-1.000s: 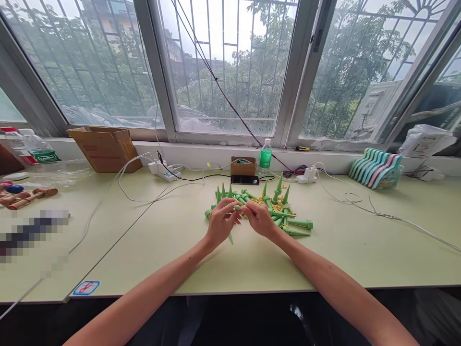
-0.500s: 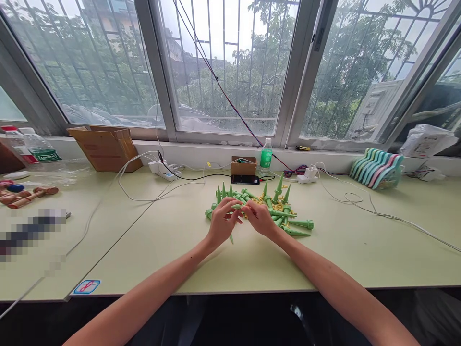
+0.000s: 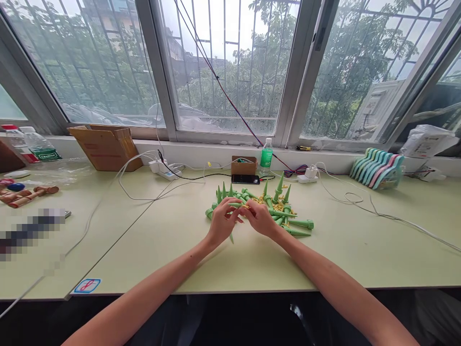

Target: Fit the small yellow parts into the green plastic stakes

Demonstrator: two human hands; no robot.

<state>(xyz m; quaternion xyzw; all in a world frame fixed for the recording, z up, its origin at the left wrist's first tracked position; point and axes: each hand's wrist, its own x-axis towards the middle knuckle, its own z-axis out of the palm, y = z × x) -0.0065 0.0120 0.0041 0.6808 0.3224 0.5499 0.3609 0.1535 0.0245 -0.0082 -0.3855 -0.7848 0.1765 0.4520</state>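
My left hand (image 3: 220,223) is closed around a green plastic cone-shaped spike (image 3: 235,205), which lies roughly level and points at my other hand. A small yellow piece (image 3: 247,206) is pinched in the fingers of my right hand (image 3: 262,221), at the end of that spike. Whether the two parts touch or fit together I cannot tell. Behind and beside both hands lie several more green spikes (image 3: 278,191), some upright on ribbed caps and others on their sides. Loose small yellow pieces (image 3: 289,203) are scattered among them. One spike tip (image 3: 231,238) shows below my left hand.
Behind the pile are a phone (image 3: 245,179), a small cardboard box (image 3: 243,166) and a green-labelled bottle (image 3: 266,156). White cables (image 3: 378,213) cross the table (image 3: 360,259) on both sides. Teal hanger-like items (image 3: 376,168) stand at right, a larger carton (image 3: 108,149) at left.
Between my hands, the spike's position has shifted slightly and the yellow piece at its end now shows. Both arms stay nearly still, and the pile looks the same.
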